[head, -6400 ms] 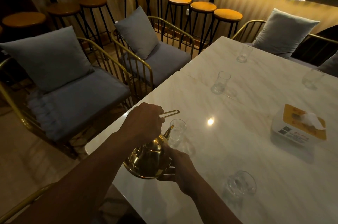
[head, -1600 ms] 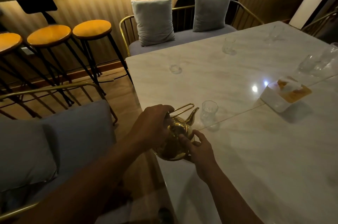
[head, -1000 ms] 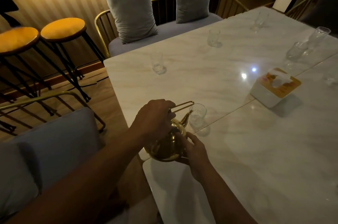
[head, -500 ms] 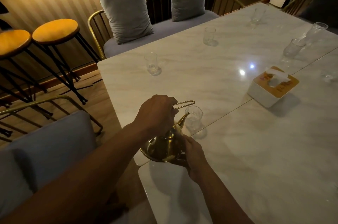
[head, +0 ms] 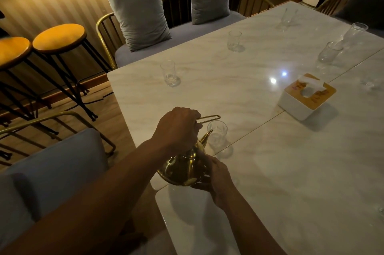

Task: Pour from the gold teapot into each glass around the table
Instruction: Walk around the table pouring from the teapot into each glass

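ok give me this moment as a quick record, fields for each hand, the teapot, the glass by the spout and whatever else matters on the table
left hand: grips the teapot's wire handle from above
right hand: fingers curled under the teapot's body
gold teapot: tilted, spout toward the nearest glass
nearest glass: upright, just beyond the spout; no stream discernible
corner glass: upright, well apart from the teapot
tissue box: white, further right
table: pale, marbled top

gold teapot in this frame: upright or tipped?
Tipped. The gold teapot leans toward the nearest glass, spout tip at its rim; left hand grips the handle, right hand cups the base. Any stream: cannot tell.
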`<move>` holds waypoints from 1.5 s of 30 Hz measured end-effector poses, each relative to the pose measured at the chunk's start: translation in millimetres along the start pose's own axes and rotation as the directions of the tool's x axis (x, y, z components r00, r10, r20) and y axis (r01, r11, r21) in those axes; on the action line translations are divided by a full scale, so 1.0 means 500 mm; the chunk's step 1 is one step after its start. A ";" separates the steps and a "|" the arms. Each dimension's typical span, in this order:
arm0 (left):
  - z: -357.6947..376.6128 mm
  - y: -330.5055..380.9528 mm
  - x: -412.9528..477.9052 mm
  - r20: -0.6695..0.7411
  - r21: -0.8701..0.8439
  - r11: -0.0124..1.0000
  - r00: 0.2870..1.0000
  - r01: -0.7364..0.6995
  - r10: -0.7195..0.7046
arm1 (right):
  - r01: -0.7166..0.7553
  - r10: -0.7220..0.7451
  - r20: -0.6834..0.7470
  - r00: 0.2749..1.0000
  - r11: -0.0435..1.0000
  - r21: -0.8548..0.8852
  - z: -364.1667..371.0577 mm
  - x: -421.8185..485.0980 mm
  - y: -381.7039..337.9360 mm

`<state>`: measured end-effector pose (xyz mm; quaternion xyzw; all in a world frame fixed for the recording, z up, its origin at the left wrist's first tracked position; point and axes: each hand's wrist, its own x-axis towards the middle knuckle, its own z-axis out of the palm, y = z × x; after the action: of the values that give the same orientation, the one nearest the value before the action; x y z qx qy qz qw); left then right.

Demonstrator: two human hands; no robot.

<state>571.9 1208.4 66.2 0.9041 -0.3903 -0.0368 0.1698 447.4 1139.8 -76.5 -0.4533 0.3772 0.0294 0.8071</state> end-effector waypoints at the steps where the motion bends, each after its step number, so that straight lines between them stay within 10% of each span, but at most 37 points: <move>1: -0.001 0.001 0.000 -0.002 -0.004 1.000 1.000 0.000 0.000 | 0.000 0.000 0.000 1.000 1.000 0.000 0.001 -0.001 0.000; 45: -0.011 0.004 -0.005 -0.023 -0.045 0.999 1.000 0.007 -0.008 | 0.000 0.000 0.018 1.000 1.000 -0.012 0.007 -0.011 -0.001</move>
<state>569.9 1210.5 72.0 0.9020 -0.3838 -0.0358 0.1943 445.7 1144.0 -71.6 -0.4578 0.3698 0.0354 0.8078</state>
